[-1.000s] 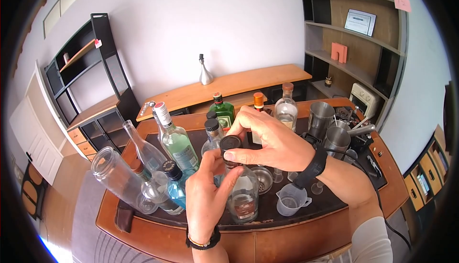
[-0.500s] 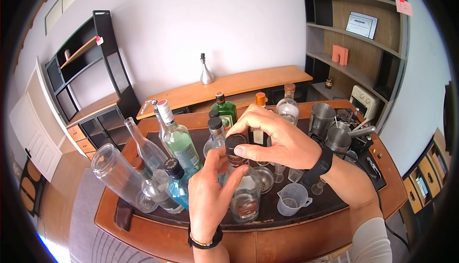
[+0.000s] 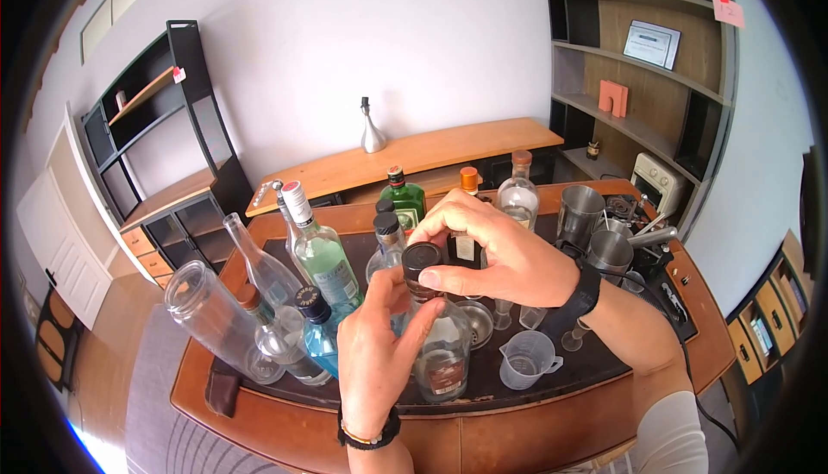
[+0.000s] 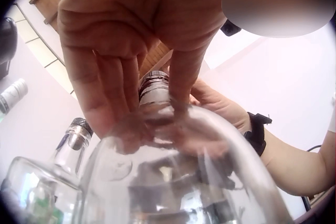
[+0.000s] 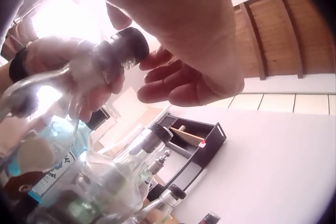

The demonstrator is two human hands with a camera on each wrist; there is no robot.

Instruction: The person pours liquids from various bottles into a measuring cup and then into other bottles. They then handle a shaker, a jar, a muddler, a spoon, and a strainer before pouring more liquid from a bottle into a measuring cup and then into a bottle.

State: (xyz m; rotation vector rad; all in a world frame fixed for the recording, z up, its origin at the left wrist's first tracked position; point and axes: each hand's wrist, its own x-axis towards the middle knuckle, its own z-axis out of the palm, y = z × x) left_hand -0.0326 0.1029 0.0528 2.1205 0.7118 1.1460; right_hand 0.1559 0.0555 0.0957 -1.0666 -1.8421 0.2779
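A clear glass bottle [image 3: 444, 357] with a dark bottle cap [image 3: 422, 256] stands near the desk's front edge. My left hand [image 3: 375, 357] holds its neck, fingers behind and thumb in front. In the left wrist view those fingers [image 4: 113, 85] reach down either side of the neck, over the bottle's shoulder. From the right, my right hand [image 3: 509, 254] pinches the cap between thumb and index finger. The right wrist view has the cap [image 5: 134, 44] on the neck, with my curled right fingertips [image 5: 152, 58] close at its side.
Left of the hands stand a blue bottle [image 3: 319, 336], a pale green bottle [image 3: 328, 267] and a wide glass jar [image 3: 207, 319]. A clear measuring jug [image 3: 528, 360] sits to the right, with metal shaker cups [image 3: 580, 215] beyond. Behind is a green bottle [image 3: 404, 202].
My right wrist has turned slightly and moved a little to the right, with its thumb still at the cap. My left hand keeps its hold on the neck.
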